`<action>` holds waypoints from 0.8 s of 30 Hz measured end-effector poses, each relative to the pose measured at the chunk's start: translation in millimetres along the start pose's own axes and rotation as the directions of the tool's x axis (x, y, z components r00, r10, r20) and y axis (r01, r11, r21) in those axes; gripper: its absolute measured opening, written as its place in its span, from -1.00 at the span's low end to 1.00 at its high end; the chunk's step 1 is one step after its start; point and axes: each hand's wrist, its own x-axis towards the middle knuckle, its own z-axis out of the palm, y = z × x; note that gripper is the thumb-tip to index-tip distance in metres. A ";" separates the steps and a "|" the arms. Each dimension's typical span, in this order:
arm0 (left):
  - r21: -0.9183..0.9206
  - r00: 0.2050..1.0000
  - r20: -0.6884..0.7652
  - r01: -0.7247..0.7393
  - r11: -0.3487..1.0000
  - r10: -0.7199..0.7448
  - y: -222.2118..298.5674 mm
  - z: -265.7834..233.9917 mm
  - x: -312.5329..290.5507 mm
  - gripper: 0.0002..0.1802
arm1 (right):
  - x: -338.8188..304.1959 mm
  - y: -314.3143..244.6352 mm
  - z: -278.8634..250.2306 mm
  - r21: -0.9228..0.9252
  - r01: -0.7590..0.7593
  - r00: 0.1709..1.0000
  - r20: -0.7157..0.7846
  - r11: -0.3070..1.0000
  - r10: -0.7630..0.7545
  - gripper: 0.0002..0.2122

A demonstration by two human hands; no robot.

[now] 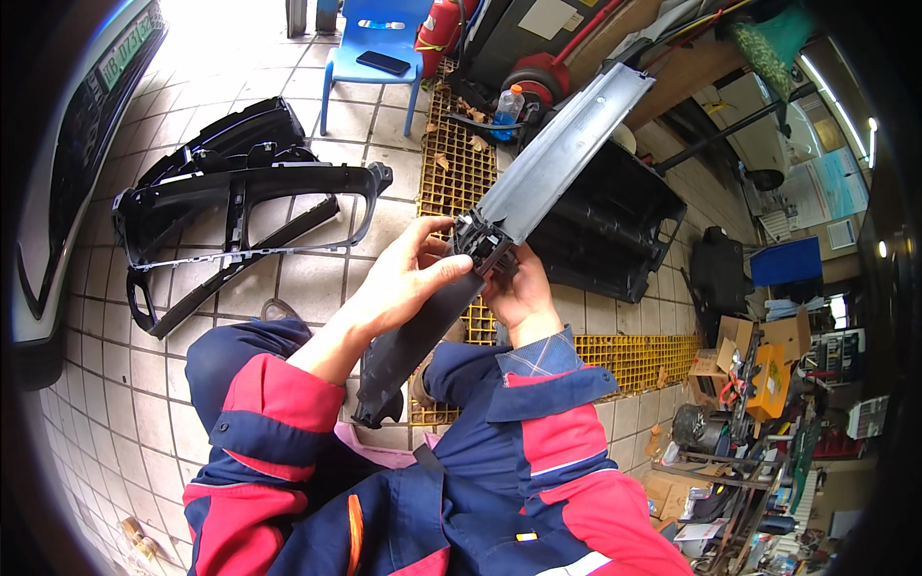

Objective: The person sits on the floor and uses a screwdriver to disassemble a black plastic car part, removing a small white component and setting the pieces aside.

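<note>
A long car trim part (567, 154) slants across the middle, its far half pale grey and shiny. A dark block with clips (473, 242) sits at its middle, and a black curved piece (408, 355) runs down from there toward my knees. My left hand (408, 278) grips the block from the left, thumb on top and fingers curled at its far side. From the right, my right hand (523, 296) closes round the block's underside, its fingers partly hidden behind the part.
Black plastic car frames (245, 206) lie on the tiles at left, beside a car's front end (72, 144). A black panel (605, 226) lies at right near yellow floor grating (643, 363). Ahead, a blue chair (379, 29) holds a phone (383, 63); a bottle (508, 110) stands nearby.
</note>
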 end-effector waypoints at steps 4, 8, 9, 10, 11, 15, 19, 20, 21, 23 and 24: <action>-0.060 1.000 -0.005 -0.020 0.998 0.020 -1.4 -0.5 1.9 -0.25 | -0.8 -4.1 -1.3 0.015 -0.023 0.999 0.034 1.000 0.023 -0.66; -0.040 0.999 -0.009 -0.031 0.999 0.031 -0.6 0.0 1.6 -0.16 | -6.0 -4.1 8.9 -0.022 0.032 0.999 -0.013 0.999 -0.032 -0.65; -0.023 0.999 -0.009 -0.031 0.999 0.031 -0.3 -0.1 1.0 -0.12 | -8.1 -2.5 12.8 -0.047 0.058 0.997 -0.050 0.997 -0.060 -0.65; -0.009 0.999 -0.004 -0.034 0.999 0.034 -0.1 0.0 0.4 -0.10 | -11.3 -2.4 16.5 -0.114 0.079 0.994 -0.071 0.990 -0.088 -0.65; 0.014 0.999 -0.009 -0.044 0.999 0.044 -0.1 0.2 0.0 -0.10 | -14.5 -2.6 20.3 -0.106 0.090 0.996 0.020 0.990 -0.089 -0.65; 0.034 0.999 -0.026 -0.041 0.999 0.042 -1.7 0.5 1.0 -0.08 | -20.1 2.0 33.4 -0.104 0.138 0.978 -0.140 0.985 -0.152 -0.70; -0.023 0.999 -0.028 -0.020 1.000 0.019 -4.5 -0.5 4.9 -0.04 | -15.8 0.8 33.1 -0.080 0.121 0.986 -0.102 0.989 -0.129 -0.68; -0.001 0.999 -0.017 -0.041 0.999 0.041 -4.7 -0.6 4.7 -0.04 | -14.8 -0.8 30.8 -0.083 0.107 0.991 -0.071 0.991 -0.113 -0.66; 0.021 0.998 -0.006 -0.063 0.998 0.063 -4.6 -0.8 4.0 -0.03 | -13.7 -1.6 28.1 -0.097 0.094 0.986 -0.127 0.991 -0.106 -0.64; 0.084 0.995 0.008 -0.098 0.992 0.098 -2.7 -0.4 2.0 -0.01 | -12.7 -0.6 22.8 -0.127 0.129 0.991 -0.014 0.983 -0.132 -0.62; 0.126 0.994 0.010 -0.110 0.986 0.110 -1.1 1.0 0.6 -0.01 | -12.1 -0.1 20.4 -0.130 0.144 0.989 0.032 0.981 -0.141 -0.61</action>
